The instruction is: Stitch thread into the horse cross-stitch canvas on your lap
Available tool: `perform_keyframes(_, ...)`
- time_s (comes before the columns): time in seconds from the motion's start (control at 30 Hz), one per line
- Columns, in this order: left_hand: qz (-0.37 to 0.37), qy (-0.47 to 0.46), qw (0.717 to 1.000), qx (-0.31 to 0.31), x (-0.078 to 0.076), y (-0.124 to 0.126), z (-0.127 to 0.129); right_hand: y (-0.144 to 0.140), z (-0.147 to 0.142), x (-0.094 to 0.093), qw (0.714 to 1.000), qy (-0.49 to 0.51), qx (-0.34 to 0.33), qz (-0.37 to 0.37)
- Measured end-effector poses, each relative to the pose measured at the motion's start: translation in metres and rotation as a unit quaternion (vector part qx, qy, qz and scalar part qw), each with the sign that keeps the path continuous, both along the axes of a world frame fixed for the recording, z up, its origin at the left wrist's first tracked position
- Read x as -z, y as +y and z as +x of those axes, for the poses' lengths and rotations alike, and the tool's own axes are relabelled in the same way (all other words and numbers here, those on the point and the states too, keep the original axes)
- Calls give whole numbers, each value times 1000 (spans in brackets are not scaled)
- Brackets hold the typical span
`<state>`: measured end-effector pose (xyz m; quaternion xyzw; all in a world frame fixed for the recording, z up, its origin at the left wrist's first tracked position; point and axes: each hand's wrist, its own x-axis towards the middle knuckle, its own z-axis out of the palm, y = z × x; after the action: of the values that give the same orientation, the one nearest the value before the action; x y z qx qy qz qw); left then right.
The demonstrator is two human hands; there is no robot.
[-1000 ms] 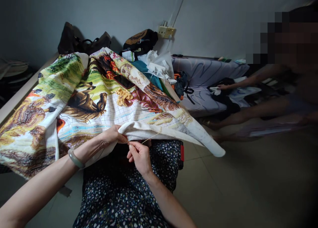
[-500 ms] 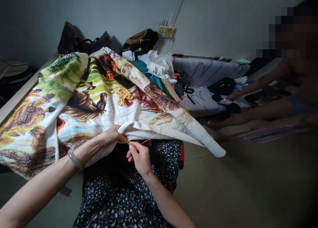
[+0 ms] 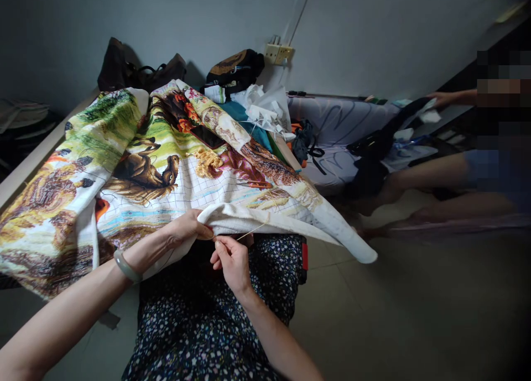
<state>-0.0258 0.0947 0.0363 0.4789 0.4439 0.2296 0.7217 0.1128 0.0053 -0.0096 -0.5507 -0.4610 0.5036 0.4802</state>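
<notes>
The embroidered cloth [image 3: 166,165] lies spread over the desk [image 3: 29,162] and hangs down onto the person's lap. At its folded white near edge the left hand [image 3: 186,229] pinches the fabric, grip closed on it. Just right of that and below the edge, the right hand [image 3: 232,259] grips a thin thread [image 3: 251,231] running up into the cloth. Far right of the cloth, another person's arm [image 3: 454,98] reaches over a bed [image 3: 340,126].

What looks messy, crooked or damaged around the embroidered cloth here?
No damage shows. The colourful embroidered cloth lies rumpled, its white edge hanging off the lap. The left hand pinches the fold; the right hand holds a tan thread. Clothes and bags are heaped behind.
</notes>
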Motion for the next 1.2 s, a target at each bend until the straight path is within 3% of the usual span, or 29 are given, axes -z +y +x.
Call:
perform_keyframes(0.57, 3, -4, 1000, -4, 0, -1, 1, 3, 3, 9, 999, 38, -3, -1)
perform_keyframes(1.2, 2, -4, 1000, -6, 0, -1, 1, 1, 7, 1, 1000, 21, -10, -15)
